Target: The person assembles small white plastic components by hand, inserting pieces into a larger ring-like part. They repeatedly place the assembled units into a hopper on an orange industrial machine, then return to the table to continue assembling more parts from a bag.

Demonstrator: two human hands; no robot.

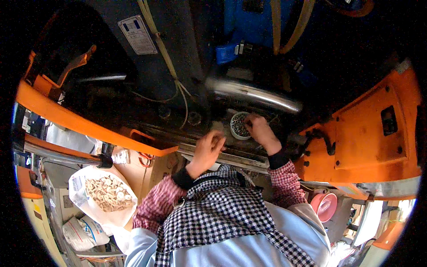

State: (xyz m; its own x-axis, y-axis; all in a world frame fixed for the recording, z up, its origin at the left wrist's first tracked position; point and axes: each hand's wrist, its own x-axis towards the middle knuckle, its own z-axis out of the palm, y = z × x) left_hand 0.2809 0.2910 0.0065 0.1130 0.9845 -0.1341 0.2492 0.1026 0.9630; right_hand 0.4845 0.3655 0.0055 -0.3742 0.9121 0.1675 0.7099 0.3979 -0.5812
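Observation:
A small pale round bowl full of tiny metallic pieces stands on the dark machine bed in front of me. At its right rim is my right hand, with the fingers bent down and drawn together over the pieces. What those fingertips grip, if anything, is too small to tell. My left hand hovers to the left of the bowl, apart from it, its fingers curled toward the thumb. Anything between them is hidden.
A polished metal bar crosses behind the bowl. Orange machine panels flank me at left and right. An open white sack of beige parts is at lower left; a pink bucket is at lower right.

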